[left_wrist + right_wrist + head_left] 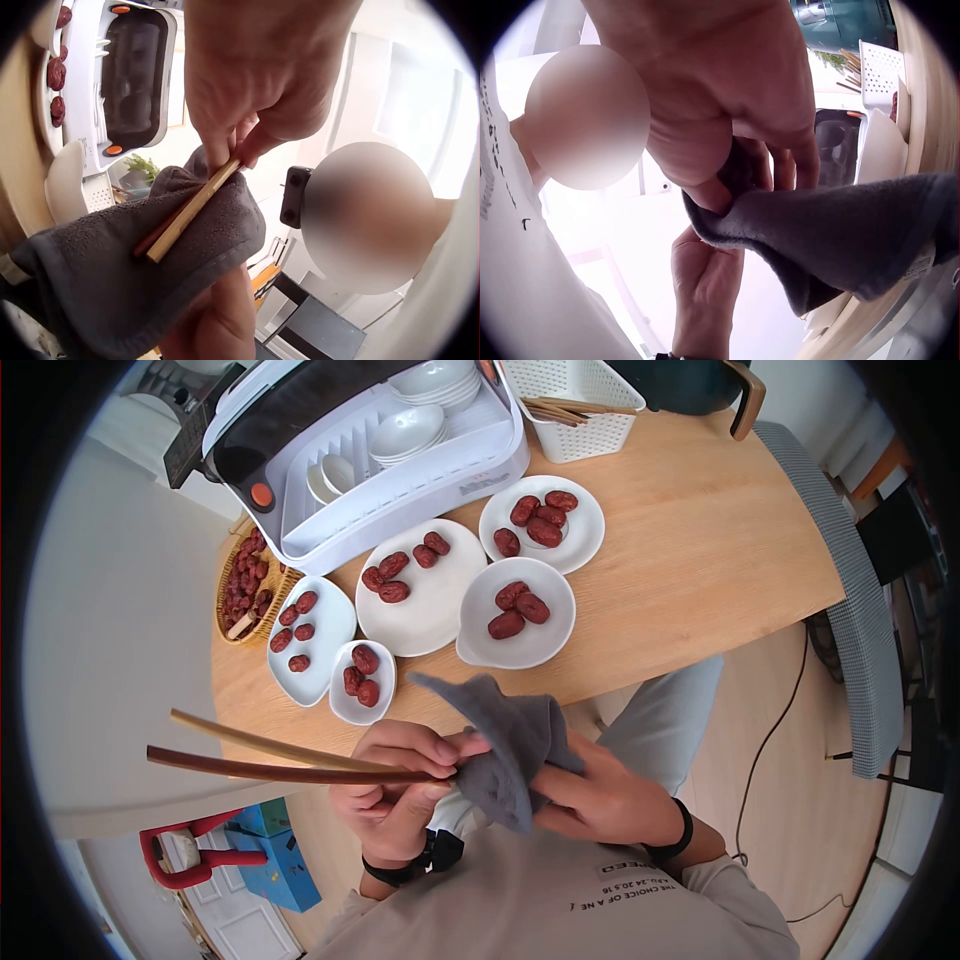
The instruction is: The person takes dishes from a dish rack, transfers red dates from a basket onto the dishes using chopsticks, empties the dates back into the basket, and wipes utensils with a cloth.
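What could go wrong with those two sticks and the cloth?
The sticks might slip and fall, because the left hand pinches them and their long ends poke out into the air.

Those long ends could bump something if the hand swings around, since they reach well past the fingers.

The gray cloth has a loose corner near the little white bowl, so it might brush the red dates in it if it moves closer.

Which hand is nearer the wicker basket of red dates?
Left. The left hand, pinching the chopsticks, is on the side of the wicker basket, apart from it. The right hand, gripping the gray cloth, is farther right, beyond the left hand.
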Tool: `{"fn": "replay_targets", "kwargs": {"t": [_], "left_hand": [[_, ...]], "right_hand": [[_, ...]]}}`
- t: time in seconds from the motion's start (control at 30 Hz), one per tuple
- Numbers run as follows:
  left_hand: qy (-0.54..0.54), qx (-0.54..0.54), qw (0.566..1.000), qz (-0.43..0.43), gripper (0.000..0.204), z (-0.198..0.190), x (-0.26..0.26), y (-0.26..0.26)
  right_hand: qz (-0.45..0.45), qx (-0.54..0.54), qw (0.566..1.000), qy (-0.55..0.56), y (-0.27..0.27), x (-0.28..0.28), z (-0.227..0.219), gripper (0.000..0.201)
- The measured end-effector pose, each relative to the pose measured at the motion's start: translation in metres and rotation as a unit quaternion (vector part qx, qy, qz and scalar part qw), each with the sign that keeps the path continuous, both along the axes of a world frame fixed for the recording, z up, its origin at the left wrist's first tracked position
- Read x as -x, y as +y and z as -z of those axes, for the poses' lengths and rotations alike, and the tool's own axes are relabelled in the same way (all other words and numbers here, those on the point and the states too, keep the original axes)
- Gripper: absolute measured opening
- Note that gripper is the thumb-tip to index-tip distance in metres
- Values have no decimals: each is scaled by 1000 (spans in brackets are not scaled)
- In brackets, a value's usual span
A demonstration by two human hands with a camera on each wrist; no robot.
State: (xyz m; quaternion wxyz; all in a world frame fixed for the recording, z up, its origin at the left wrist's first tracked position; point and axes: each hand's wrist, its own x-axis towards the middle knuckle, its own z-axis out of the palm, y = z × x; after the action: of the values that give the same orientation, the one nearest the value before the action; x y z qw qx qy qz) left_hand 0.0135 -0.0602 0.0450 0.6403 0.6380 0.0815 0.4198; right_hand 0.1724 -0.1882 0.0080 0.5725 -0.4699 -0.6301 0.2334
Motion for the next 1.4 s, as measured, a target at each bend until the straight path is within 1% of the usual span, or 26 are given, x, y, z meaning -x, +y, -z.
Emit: {"fn": "replay_targets", "kwargs": {"t": [0.17,0.23,0.27,0.3,0.37,0.43,0.5,0.57,0.63,0.7,0.73,0.77,0.83,0.87,0.9,0.93,0.97,1.0,1.03,1.07,1.1,1.13,1.17,1.23,1.37,1.4], "left_hand": [[8,3,999,-54,15,-3,4,-8],[25,-3,999,-30,14,-5,3,-12],[51,5,999,-12,13,-6,5,-14],[22,-6,1000,8,12,-3,1,-16],[50,-40,997,35,11,-6,0,-16],[74,-57,995,32,11,-1,7,-7],[99,-75,992,29,11,0,6,-5],[26,43,999,12,13,-2,-2,-12],[6,39,999,10,17,-2,-5,-10],[-81,160,984,13,20,-2,0,0],[-103,160,982,13,27,-8,-2,8],[-103,157,982,14,27,-12,3,24],[-169,120,978,-8,40,-26,16,65],[-131,52,986,-94,40,-38,11,79],[10,-35,984,-176,22,-45,7,92],[160,-120,965,-167,18,-56,-1,106],[306,-201,918,-153,16,-68,-12,119],[355,-261,884,-155,16,-70,-24,135],[402,-319,844,-155,16,-67,-37,154],[405,-397,813,-134,16,-62,-46,177],[403,-472,776,-112,17,-56,-55,201],[438,-500,741,-102,17,-55,-67,216],[432,-503,741,-102,17,-50,-76,235],[471,-497,728,-27,16,-37,-93,265],[463,-537,705,27,17,-24,-121,277],[479,-532,697,29,17,-26,-127,276]], "right_hand": [[15,34,999,11,13,1,0,50],[8,29,996,-79,18,-2,2,47],[7,29,996,-79,20,0,1,47],[17,20,998,-54,25,4,0,48],[27,9,999,-30,31,9,1,49],[48,-40,997,37,34,15,10,42],[44,-51,997,40,36,16,11,38],[41,-61,996,46,37,14,9,33],[47,-61,997,9,36,10,4,27],[53,-63,996,-13,35,7,4,26],[59,-64,996,-36,35,5,4,26],[60,-67,995,-36,32,3,8,26],[34,-48,993,-106,21,-7,22,25],[35,-53,992,-105,15,-13,23,25],[67,-15,997,-43,7,-22,25,24],[97,26,995,22,-4,-31,29,23],[128,60,988,63,-21,-44,37,24],[160,95,977,105,-37,-55,46,26],[217,58,926,304,-43,-58,59,40],[265,16,832,488,-47,-61,73,54],[298,-45,807,508,-43,-78,77,67],[292,-79,802,516,-45,-99,80,62],[307,-110,801,503,-39,-112,65,57],[361,-87,807,459,-35,-128,55,52],[335,-102,808,473,-27,-135,67,38],[340,-84,825,443,-27,-134,70,35]]}}
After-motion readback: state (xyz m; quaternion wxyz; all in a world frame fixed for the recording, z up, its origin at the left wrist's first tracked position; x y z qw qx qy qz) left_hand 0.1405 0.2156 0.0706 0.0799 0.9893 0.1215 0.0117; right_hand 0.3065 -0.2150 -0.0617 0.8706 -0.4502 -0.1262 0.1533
